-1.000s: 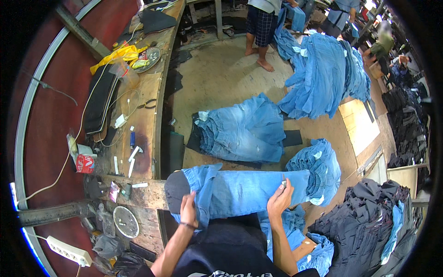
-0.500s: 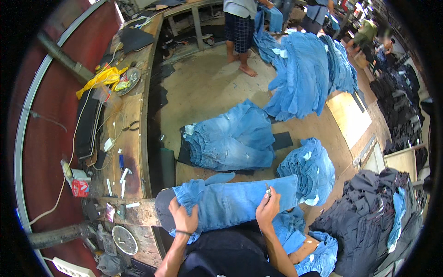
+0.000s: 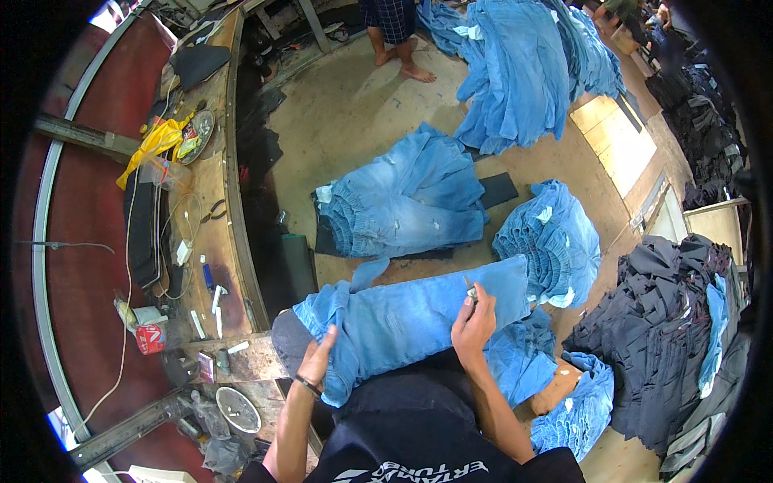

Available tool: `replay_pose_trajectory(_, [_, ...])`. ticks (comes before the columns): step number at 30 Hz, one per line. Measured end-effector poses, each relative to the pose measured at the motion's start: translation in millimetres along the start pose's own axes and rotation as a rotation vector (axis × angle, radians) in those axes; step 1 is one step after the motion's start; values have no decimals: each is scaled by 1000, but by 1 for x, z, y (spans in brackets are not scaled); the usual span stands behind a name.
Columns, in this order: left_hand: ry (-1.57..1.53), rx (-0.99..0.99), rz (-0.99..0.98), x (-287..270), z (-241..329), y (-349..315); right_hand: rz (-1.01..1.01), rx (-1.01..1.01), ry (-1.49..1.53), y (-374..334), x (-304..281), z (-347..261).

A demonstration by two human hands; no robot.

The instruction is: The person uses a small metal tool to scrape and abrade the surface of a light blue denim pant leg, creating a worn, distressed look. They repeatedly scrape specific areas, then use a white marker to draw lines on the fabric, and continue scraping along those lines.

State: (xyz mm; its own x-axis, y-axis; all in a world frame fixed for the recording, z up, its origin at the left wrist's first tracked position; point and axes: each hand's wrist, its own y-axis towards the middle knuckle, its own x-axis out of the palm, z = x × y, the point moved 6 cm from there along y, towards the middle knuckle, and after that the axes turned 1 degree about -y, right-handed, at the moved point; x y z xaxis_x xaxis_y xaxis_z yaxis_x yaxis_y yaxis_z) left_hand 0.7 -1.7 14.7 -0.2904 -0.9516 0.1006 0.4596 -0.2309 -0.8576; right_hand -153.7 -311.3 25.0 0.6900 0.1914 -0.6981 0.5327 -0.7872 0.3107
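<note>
Pressing my left hand (image 3: 316,364) flat, fingers spread, on the near end of the jeans (image 3: 411,318) across my lap, I pinch small snips (image 3: 470,291) in my right hand (image 3: 473,326) over the middle of the leg. Since earlier, the right hand has slid left from the jeans' far end.

Support surfaces: a concrete floor (image 3: 354,121) and a long wooden bench (image 3: 221,209) along the nine o'clock side. On the floor: a folded stack of light blue jeans (image 3: 403,201) at centre, a second stack (image 3: 551,241) at three o'clock of it, a large heap of blue denim (image 3: 523,64) at twelve o'clock, and a pile of dark garments (image 3: 652,338) at four o'clock. On the bench: a yellow cloth (image 3: 153,145), a round dish (image 3: 197,133), white markers (image 3: 216,310), a cable (image 3: 181,217) and a red packet (image 3: 149,338).
</note>
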Motion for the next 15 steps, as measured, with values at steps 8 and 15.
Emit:
replay_pose_trajectory(8, [1549,66,-110,35,45,4,6,18,4,0,-2,2])
replay_pose_trajectory(15, [-228,-288,-268,51,-18,1,-5,111,38,2,-4,-1])
